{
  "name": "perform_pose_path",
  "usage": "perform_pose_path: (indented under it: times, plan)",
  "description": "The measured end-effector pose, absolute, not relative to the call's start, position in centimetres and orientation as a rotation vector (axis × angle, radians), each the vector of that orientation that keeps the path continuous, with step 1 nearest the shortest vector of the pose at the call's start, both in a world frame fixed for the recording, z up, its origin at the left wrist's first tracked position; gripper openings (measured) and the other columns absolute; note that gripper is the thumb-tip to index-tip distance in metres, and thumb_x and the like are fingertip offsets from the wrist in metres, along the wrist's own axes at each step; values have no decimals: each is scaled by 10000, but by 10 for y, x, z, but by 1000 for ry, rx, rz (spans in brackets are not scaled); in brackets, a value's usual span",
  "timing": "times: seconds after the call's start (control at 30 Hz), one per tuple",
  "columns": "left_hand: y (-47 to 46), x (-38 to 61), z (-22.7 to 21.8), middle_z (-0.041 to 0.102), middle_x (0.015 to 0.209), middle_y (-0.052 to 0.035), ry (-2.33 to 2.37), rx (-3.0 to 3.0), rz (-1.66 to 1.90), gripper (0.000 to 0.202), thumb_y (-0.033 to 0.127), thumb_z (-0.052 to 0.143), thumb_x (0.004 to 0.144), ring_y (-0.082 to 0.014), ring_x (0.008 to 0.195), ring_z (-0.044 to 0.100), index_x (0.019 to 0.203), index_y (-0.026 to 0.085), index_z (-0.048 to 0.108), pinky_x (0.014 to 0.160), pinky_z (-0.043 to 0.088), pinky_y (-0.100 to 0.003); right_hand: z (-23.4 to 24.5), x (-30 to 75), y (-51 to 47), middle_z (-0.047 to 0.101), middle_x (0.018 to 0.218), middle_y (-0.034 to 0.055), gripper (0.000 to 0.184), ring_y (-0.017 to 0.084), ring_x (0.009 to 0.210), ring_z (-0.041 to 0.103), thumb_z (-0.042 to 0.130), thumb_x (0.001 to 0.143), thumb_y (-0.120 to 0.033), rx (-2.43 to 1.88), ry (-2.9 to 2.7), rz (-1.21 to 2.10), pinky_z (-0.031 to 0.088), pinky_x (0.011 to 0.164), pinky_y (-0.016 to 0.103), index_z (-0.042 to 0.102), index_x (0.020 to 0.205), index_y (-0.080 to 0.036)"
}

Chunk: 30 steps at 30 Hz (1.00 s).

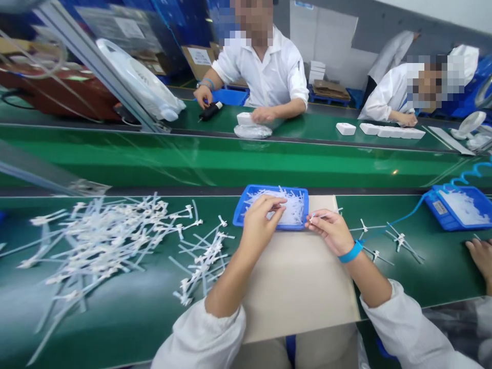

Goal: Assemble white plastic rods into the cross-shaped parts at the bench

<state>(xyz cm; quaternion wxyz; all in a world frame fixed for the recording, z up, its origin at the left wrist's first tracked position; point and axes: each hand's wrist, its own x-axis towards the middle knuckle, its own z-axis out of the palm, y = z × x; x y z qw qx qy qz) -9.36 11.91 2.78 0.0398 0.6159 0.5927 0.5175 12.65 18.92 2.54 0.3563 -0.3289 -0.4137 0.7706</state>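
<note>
My left hand (pixel 262 218) is over the left part of a blue tray (pixel 239 212) filled with small white plastic pieces (pixel 292 207). Its fingers are curved, with a gap between them and the thumb, and nothing shows in that gap. Just right of the tray, my right hand (pixel 331 230) pinches a small white plastic piece (pixel 312 217) between thumb and fingertips; its exact shape is too small to tell. A blue band (pixel 351 252) circles the right wrist. Beneath both forearms lies a beige board (pixel 295 287).
A large heap of white fittings with pale tubes (pixel 111 241) spreads at left, with a smaller pile (pixel 209 259) nearer me. Several more (pixel 400 240) lie at right, near a second blue tray (pixel 442 218) and a coiled blue cord (pixel 418 205). Co-workers sit opposite; another person's hand (pixel 480 256) is at right.
</note>
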Motion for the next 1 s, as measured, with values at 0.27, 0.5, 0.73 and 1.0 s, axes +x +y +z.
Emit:
perform_pose_path:
  times: [0.27,0.5,0.73,1.0]
  plan:
    - [113,-80,40,731,1080,-79,1689,2030,1537,124,197,669,1024,-205,1019,714,1050,214,789,844,590,-309,26,122,181,822,912,20,362,194,890,826,1054,625,-390,-805,-964,2032,671,818,260,823,840,-211]
    - [110,-63,37,814,998,-48,1488,2117,1441,166,139,630,1034,-178,907,760,1097,209,766,862,587,-295,24,122,179,817,889,27,311,193,886,812,1040,663,-372,-741,-978,1994,675,884,295,834,833,-211]
    - [113,-65,32,817,1033,-73,1404,2136,1484,120,194,685,1033,-191,942,770,1093,215,786,875,599,-304,24,122,179,822,871,23,331,165,840,788,1051,633,-368,-771,-987,1979,677,861,287,842,836,-211]
    - [113,-60,38,770,900,-38,1524,1992,1450,66,194,675,998,-171,822,722,969,205,733,766,574,-274,26,123,179,832,922,37,322,168,873,786,1029,666,-394,-800,-1014,1951,672,903,301,843,853,-210]
